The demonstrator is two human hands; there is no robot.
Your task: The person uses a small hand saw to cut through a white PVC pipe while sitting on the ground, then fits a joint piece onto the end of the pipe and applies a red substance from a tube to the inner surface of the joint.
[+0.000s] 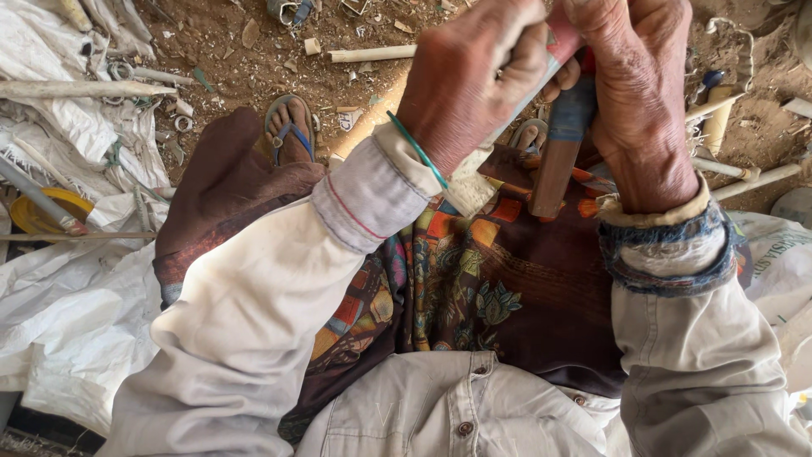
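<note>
My left hand is clenched around a flat pale strip with a pink upper end; the strip's white lower end sticks out below my wrist. My right hand grips a tool with a brown wooden handle and a blue wrapped part. Both hands are held close together above my lap, which is covered by a patterned dark cloth. A green thread circles my left wrist. What the tool's working end touches is hidden by my fingers.
My sandalled foot rests on the dirt ground. White sacks lie at the left, with a yellow round lid. Pale sticks and scraps litter the ground ahead; more sticks lie at the right.
</note>
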